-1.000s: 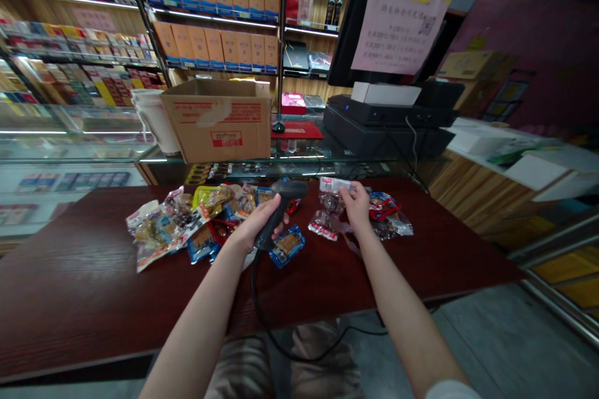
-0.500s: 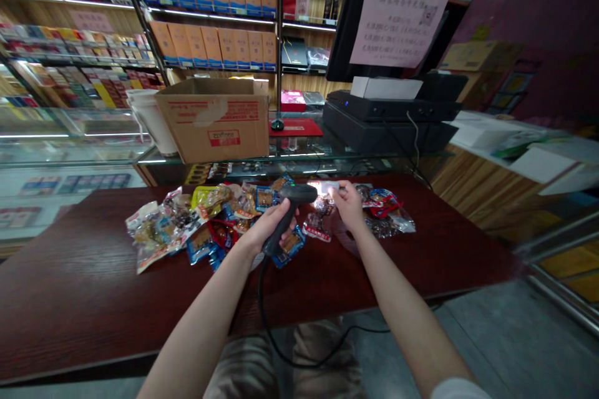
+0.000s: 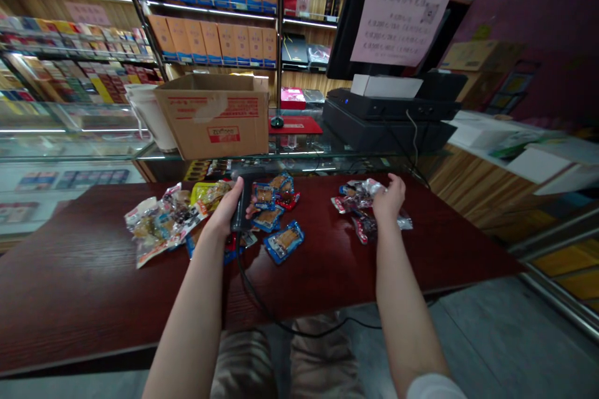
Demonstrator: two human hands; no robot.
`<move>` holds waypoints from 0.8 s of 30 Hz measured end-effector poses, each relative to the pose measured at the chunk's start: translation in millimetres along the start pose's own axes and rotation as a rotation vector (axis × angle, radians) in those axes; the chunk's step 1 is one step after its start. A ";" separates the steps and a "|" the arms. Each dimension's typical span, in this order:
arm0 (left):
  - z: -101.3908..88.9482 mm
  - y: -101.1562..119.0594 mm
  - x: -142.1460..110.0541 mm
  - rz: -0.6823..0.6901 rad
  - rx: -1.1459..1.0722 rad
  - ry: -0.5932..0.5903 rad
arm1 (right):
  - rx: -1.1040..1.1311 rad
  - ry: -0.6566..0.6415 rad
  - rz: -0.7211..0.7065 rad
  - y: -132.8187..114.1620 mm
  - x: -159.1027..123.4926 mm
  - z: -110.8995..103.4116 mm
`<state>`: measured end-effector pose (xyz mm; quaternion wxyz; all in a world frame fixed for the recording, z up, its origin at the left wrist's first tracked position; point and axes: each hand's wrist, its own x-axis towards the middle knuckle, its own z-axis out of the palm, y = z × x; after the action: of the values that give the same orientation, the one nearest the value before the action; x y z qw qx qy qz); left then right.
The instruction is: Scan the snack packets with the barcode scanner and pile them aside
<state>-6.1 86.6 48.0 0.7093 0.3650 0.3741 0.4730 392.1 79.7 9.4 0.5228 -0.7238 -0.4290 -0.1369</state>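
My left hand grips a black corded handheld barcode scanner, its head partly hidden by my fingers. Its cable runs down over the dark red wooden table. Several blue-edged vacuum snack packets lie right of that hand, and a heap of mixed snack packets lies to its left. My right hand pinches the end of a clear snack packet in a small cluster of red-printed packets.
Behind the table stands a glass counter holding a cardboard box, a white tub and a black printer-like machine. Shelves of boxes fill the back. A pink paper notice hangs at the upper right.
My left hand has swung left, turning the scanner. My right hand has moved right, and the packets near it now sit bunched to its left.
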 end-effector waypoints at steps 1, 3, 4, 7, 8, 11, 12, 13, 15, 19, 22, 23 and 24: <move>-4.8 2.0 0.2 0.005 0.009 -0.003 | -0.050 0.030 -0.019 0.8 -0.8 0.4; -10.7 4.5 0.2 0.020 0.041 0.012 | -0.084 0.055 -0.100 -4.7 -6.5 3.0; -11.8 5.4 -0.2 0.017 0.053 0.021 | -0.066 0.031 -0.161 -10.9 -11.4 5.6; -9.4 8.2 -3.1 -0.011 0.070 0.035 | 0.058 -0.213 -0.345 -40.4 -33.6 20.7; -7.9 9.4 -4.4 -0.009 0.060 0.036 | 0.085 -0.339 -0.380 -52.2 -42.8 28.1; -6.4 13.4 -8.1 0.015 0.017 0.034 | 0.074 -0.736 -0.384 -86.4 -69.8 53.0; -7.5 14.4 -8.8 0.007 0.015 0.027 | 0.048 -0.858 -0.381 -95.7 -77.1 60.7; -9.4 15.0 -9.2 -0.012 0.023 0.014 | 0.040 -0.908 -0.390 -103.4 -83.2 67.3; -14.2 15.1 -8.8 -0.048 0.048 -0.014 | 0.015 -0.959 -0.401 -113.3 -91.5 76.8; -19.9 12.8 -5.3 -0.040 0.051 -0.031 | -0.025 -0.947 -0.393 -114.2 -96.3 83.8; -17.4 10.8 -2.0 -0.026 0.035 -0.044 | 0.041 -0.884 -0.309 -103.4 -92.5 84.3; -15.7 10.1 -1.2 -0.022 0.028 -0.042 | 0.085 -0.837 -0.264 -98.5 -90.1 83.6; -13.7 9.4 -0.7 -0.023 0.025 -0.038 | 0.135 -0.779 -0.217 -93.2 -87.1 82.0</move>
<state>-22.0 90.8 50.1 0.7172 0.3785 0.3707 0.4528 248.5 117.7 -21.4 0.3500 -0.6361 -0.6768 0.1217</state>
